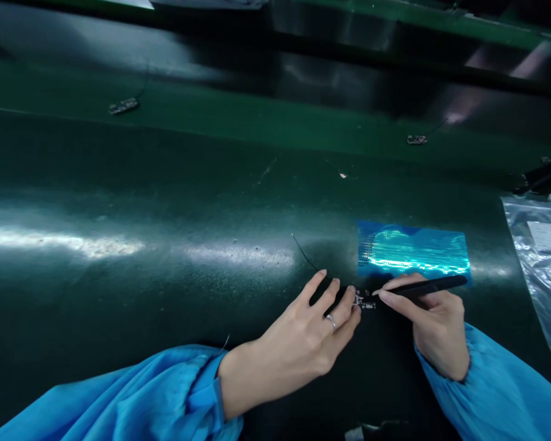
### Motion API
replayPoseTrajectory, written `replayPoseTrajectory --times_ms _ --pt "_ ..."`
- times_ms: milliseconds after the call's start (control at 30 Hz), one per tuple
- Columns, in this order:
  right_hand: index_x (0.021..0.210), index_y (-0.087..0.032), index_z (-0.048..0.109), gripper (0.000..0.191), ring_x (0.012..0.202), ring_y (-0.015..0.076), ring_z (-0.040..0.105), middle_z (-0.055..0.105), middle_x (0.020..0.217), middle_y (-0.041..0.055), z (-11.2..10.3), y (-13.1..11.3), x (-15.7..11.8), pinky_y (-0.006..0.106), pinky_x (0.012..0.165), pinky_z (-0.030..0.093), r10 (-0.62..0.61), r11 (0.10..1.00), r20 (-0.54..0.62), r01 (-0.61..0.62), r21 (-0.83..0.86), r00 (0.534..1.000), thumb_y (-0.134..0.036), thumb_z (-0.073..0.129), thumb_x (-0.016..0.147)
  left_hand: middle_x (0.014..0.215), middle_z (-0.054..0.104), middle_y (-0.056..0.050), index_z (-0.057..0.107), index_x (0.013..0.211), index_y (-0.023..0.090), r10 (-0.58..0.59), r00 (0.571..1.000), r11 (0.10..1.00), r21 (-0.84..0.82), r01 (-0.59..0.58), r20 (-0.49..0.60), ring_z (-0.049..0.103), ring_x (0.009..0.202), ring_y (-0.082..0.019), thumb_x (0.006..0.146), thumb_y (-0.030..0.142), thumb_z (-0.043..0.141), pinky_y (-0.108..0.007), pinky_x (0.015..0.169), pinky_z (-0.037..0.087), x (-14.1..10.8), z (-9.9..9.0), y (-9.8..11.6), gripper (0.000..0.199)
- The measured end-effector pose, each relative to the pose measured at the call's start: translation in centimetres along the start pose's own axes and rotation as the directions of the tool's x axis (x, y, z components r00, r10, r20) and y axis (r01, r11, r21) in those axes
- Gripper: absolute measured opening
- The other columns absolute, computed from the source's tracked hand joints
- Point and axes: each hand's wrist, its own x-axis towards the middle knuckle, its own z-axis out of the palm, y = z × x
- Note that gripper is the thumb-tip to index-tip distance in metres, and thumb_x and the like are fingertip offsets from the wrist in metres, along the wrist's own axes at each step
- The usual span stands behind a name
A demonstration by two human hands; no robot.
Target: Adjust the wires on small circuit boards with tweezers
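Note:
A small circuit board (370, 305) lies low over the dark green mat, between my two hands. My left hand (298, 337), with a ring on one finger, holds the board's left end at its fingertips; the thumb is not clearly seen. A thin black wire (305, 254) runs out beyond those fingers to the upper left. My right hand (441, 327) grips black tweezers (436, 286) like a pen. Their tip is at the upper right of the board; whether it touches cannot be made out. Just behind my right hand lies a shiny blue sheet (413, 248) with rows of tiny dark pieces at its left end.
Two more small boards with wires lie farther back, one board (123, 106) at left and another board (417, 140) at right. A clear plastic bag (542, 275) with a white label lies at the right edge. A tiny pale scrap (342, 176) sits mid-mat.

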Motion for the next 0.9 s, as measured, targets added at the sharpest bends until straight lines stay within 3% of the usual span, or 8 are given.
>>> replayPoseTrajectory --times_ms 900 --pt "0.069 -0.022 0.069 0.003 0.068 0.0185 0.06 0.066 0.068 -0.0004 0.29 -0.59 0.12 0.029 0.061 0.046 0.013 1.0 -0.01 -0.013 -0.02 1.0 -0.023 0.069 0.072 0.114 0.057 -0.013 0.054 0.115 0.008 0.01 1.0 0.998 0.054 -0.011 0.014 0.054 0.104 -0.031 0.086 0.011 0.041 -0.05 0.092 0.04 0.15 -0.17 0.11 0.032"
